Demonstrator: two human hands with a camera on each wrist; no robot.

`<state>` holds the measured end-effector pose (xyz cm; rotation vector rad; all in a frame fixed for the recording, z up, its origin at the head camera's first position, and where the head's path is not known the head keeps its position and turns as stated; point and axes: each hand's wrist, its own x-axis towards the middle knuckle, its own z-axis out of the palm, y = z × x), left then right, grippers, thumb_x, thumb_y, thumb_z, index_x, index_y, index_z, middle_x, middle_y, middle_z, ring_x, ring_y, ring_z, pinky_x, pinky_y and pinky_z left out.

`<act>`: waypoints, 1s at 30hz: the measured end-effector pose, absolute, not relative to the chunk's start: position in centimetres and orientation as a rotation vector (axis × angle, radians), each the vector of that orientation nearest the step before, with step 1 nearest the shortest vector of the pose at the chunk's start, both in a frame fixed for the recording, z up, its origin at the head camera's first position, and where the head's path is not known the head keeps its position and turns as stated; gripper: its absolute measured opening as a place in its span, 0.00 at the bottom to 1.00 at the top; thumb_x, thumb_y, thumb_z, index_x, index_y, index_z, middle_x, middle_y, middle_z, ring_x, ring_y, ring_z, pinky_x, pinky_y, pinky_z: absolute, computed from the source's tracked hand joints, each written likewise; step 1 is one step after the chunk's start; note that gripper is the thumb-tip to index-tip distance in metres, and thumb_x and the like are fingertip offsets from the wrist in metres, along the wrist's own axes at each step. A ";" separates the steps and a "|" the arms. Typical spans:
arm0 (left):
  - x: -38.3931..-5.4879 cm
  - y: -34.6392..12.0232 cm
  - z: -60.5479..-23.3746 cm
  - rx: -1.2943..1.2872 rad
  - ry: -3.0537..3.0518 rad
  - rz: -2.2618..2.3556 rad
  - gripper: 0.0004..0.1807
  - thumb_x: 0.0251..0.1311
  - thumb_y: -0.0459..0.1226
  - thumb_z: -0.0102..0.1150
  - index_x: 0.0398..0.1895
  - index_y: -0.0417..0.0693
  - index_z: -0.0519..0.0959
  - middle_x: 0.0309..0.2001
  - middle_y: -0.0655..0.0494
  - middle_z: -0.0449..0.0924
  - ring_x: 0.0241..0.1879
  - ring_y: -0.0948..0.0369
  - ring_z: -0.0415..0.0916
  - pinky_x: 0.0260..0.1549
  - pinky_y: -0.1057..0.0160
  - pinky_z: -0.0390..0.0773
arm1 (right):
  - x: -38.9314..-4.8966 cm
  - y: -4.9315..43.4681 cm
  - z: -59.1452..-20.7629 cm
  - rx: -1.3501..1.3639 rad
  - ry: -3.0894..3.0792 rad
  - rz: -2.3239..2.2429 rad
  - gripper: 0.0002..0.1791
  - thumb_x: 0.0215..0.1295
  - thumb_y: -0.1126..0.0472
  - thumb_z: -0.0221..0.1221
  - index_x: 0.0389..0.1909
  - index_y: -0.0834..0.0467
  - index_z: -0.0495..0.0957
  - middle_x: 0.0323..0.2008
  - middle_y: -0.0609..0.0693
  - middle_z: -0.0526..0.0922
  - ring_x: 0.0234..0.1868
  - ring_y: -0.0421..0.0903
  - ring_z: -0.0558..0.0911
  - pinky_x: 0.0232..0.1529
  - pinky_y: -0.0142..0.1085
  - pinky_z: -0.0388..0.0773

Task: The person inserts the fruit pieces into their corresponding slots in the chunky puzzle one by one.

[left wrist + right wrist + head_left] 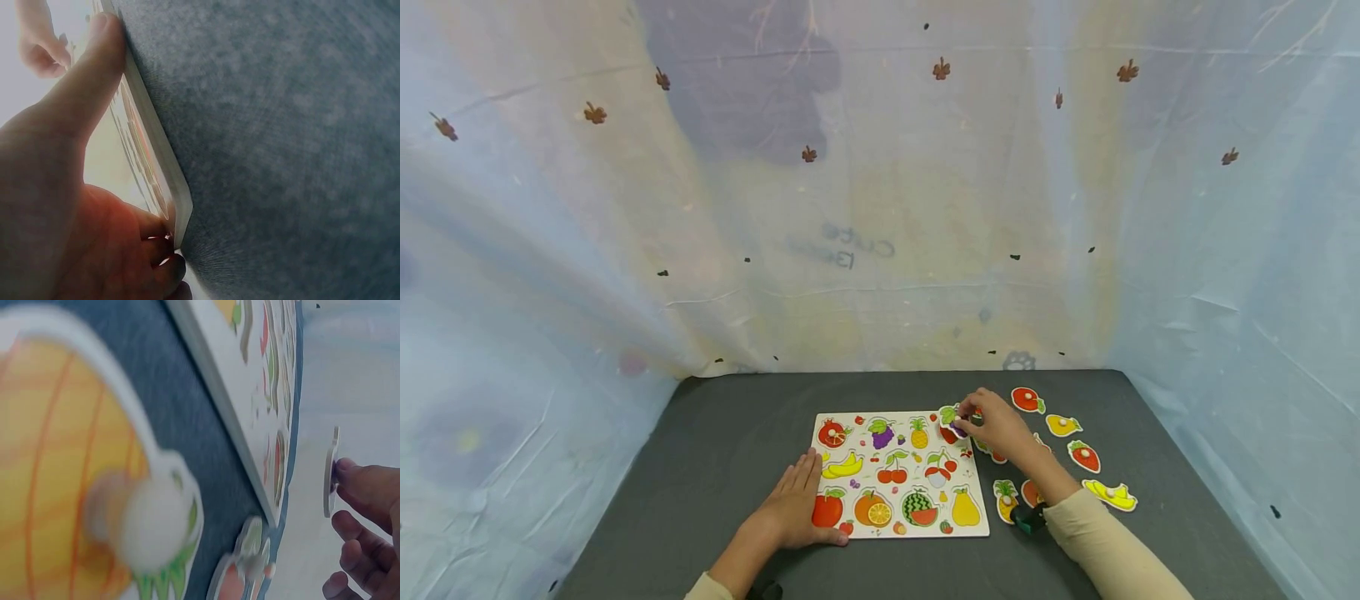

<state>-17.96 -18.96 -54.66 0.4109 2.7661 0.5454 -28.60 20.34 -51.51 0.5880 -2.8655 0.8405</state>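
A white fruit puzzle board point(925, 533) lies on the dark table, printed with bananas, cherries, a pear and other fruit. My left hand point(796, 504) rests on its left edge, thumb along the front edge. In the left wrist view the thumb point(94, 62) lies over the board's rim. My right hand point(1000, 427) is at the board's back right corner and pinches a purple grape puzzle piece point(951, 419) by its knob. The right wrist view shows that piece point(331, 475) edge-on, raised above the board.
Right of the board lie several loose knobbed pieces: a pineapple point(1005, 500), a strawberry point(1084, 456), bananas point(1112, 495), a pear point(1063, 426) and a red fruit point(1027, 400). Others are partly hidden under the right arm. A pale curtain point(880, 208) hangs behind the table.
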 end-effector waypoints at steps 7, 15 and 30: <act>-18.1 -19.0 -55.0 0.393 2.772 0.574 0.84 0.38 0.76 0.76 0.85 0.30 0.48 0.86 0.34 0.42 0.84 0.37 0.43 0.82 0.36 0.45 | -28.3 18.5 -51.6 0.592 -2.859 0.887 0.07 0.70 0.57 0.73 0.37 0.49 0.83 0.39 0.50 0.80 0.37 0.47 0.76 0.35 0.38 0.73; -17.9 -18.8 -54.4 0.371 2.763 0.570 0.82 0.40 0.74 0.78 0.85 0.31 0.49 0.86 0.34 0.42 0.85 0.38 0.43 0.83 0.37 0.44 | -28.1 16.6 -52.2 0.588 -2.847 0.895 0.07 0.69 0.54 0.74 0.36 0.47 0.84 0.35 0.43 0.77 0.33 0.40 0.73 0.32 0.35 0.74; -17.6 -18.7 -53.5 0.367 2.748 0.539 0.79 0.43 0.70 0.79 0.84 0.29 0.49 0.85 0.32 0.43 0.84 0.36 0.44 0.83 0.37 0.45 | -28.2 12.4 -52.9 0.603 -2.840 0.887 0.09 0.68 0.52 0.74 0.35 0.46 0.83 0.34 0.41 0.77 0.33 0.38 0.74 0.31 0.34 0.75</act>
